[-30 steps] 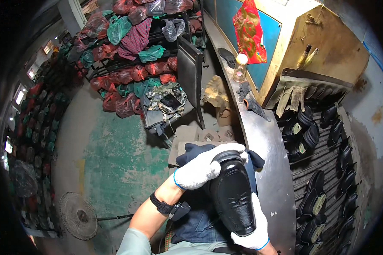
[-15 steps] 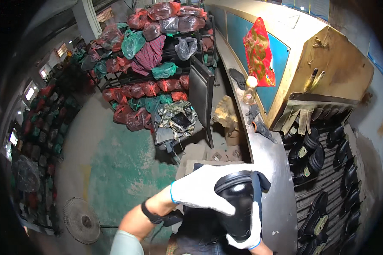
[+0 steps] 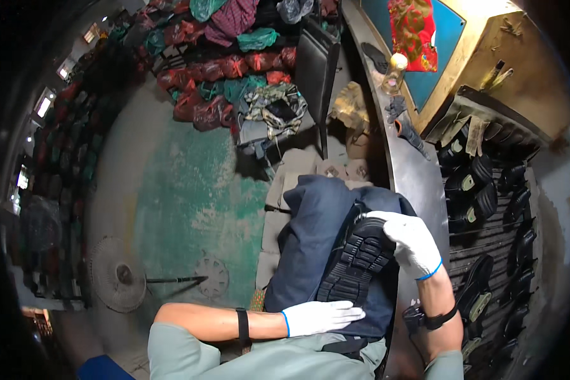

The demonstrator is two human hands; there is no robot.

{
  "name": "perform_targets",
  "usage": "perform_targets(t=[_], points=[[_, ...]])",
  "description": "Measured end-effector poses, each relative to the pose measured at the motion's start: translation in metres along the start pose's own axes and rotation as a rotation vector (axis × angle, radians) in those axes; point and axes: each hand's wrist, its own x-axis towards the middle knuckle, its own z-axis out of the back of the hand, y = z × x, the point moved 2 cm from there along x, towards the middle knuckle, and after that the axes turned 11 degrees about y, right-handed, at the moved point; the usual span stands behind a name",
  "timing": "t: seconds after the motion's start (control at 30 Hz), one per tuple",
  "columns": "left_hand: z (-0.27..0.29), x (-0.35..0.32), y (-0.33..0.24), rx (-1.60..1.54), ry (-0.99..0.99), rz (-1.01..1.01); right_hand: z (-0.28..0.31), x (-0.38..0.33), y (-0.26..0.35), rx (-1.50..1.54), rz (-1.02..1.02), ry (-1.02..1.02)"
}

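Note:
A black shoe (image 3: pixel 356 261) lies sole up across my lap, its deep tread facing me. My right hand (image 3: pixel 415 246), in a white glove with a blue cuff, grips the far end of the shoe from the right. At the near end, my left hand (image 3: pixel 323 318), gloved the same way, lies flat with its fingers stretched out. Its fingertips are by the shoe's edge; whether they touch the shoe or only my trousers I cannot tell. Dark blue trousers (image 3: pixel 307 237) cover my legs beneath the shoe.
A metal ledge (image 3: pixel 421 190) runs along my right, bearing a dark glove (image 3: pixel 408 130), a bottle (image 3: pixel 394 75) and a shoe sole (image 3: pixel 375 57). Beyond it, black shoes (image 3: pixel 478 278) sit on a slatted conveyor. A fan (image 3: pixel 117 273) stands at left; bagged goods (image 3: pixel 231 66) fill racks ahead.
The shoe has been turned from its glossy upper to sole up and lowered onto my lap. My left hand has let go and moved to the near end. My view has tilted down.

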Motion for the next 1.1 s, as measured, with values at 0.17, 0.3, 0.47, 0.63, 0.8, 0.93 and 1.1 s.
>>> perform_targets(t=[0.17, 0.3, 0.47, 0.63, 0.8, 0.93, 1.1], points=[[0.0, 0.0, -0.025, 0.33, -0.018, 0.277, -0.032, -0.039, 0.062, -0.822, -0.095, 0.443], [-0.014, 0.003, -0.031, -0.354, -0.313, 0.372, -0.056, -0.098, 0.041, -0.966, 0.223, 0.813], [0.083, -0.016, -0.001, -0.555, -0.599, 0.308, -0.029, -0.054, 0.004, -1.149, 0.245, 0.55], [0.144, -0.033, 0.057, -0.566, -0.693, 0.252, -0.023, -0.044, 0.003, -0.924, 0.213, 0.471], [0.152, -0.022, 0.078, -0.779, -0.605, 0.379, -0.004, -0.051, -0.052, -0.183, 0.227, 0.093], [0.157, -0.014, 0.092, -0.827, -0.592, 0.711, -0.011, -0.053, -0.061, -0.404, -0.03, -0.295], [0.159, -0.005, 0.128, -0.819, -0.591, 0.837, -0.006, -0.016, -0.035, -0.613, -0.252, -0.45]])
